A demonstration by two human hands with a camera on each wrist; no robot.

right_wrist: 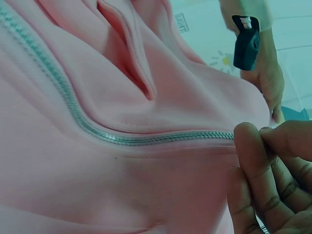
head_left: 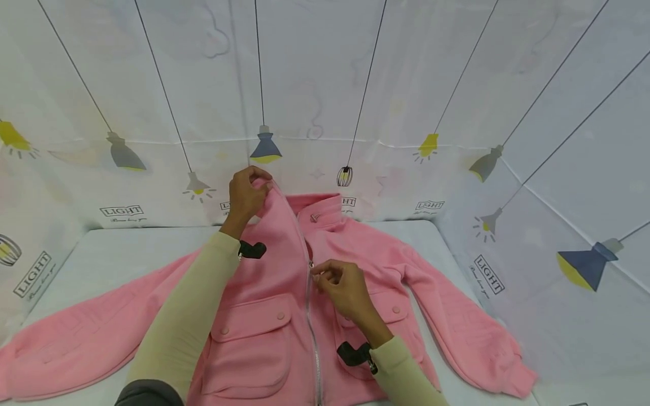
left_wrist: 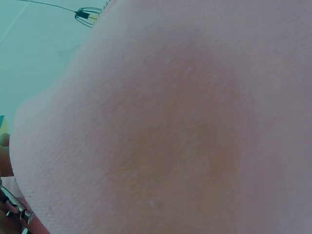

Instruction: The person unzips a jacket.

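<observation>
- The pink jacket (head_left: 264,276) lies front-up on the worktop (head_left: 117,254).
- Left hand (head_left: 249,194) pinches its raised collar (head_left: 276,197); right hand (head_left: 347,287) is pinched together at the zip pull (head_left: 311,264).
- Best hold the collar taut, guiding the pull straight along the zip (head_left: 316,349).

We see a white tabletop (head_left: 132,251) with rounded far corners. Directly on it we find a pink zip-up jacket (head_left: 259,282), spread front side up, its collar reaching the far edge. One sleeve (head_left: 96,321) stretches out toward the near left; the other (head_left: 452,316) bends down along the right side. Between that second sleeve and the body, we see a strip of white surface.
</observation>
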